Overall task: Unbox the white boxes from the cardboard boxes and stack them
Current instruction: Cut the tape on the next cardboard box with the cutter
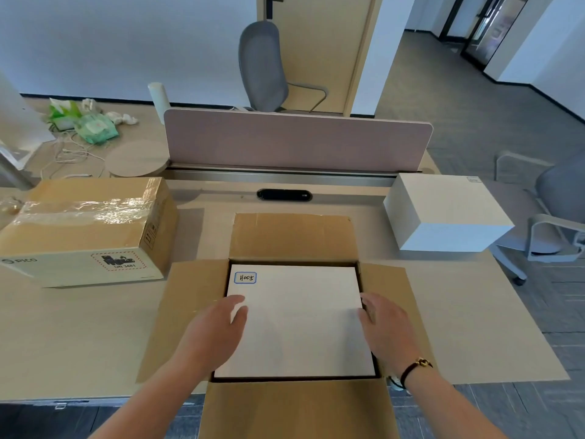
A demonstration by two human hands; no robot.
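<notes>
— Where are we with the unboxing?

— Partway, I judge. One white box (443, 210) already sits out on the table (459, 312), far right, alone, so no stack exists yet. The open cardboard box (292, 239) lies near centre with all four flaps folded out, and a second white box (300, 315) is still seated inside it. At far left a taped cardboard box (85, 229) is unopened (clear tape across the top, so I assume it is still full).

— And the hands?

— My left hand (218, 331) lies on the left edge of the inner white box, fingers fairly straight, pressing rather than clamping. My right hand (384, 324) is at the right edge, fingertips curling down into the narrow gap beside the carton wall; I'd call that grip only begun.

— How does the box look?

— Flat, plain white lid, clean and square, with a small blue-bordered label (245, 278) at its far left corner. It fits snugly, so lifting it will probably need both sides.
</notes>
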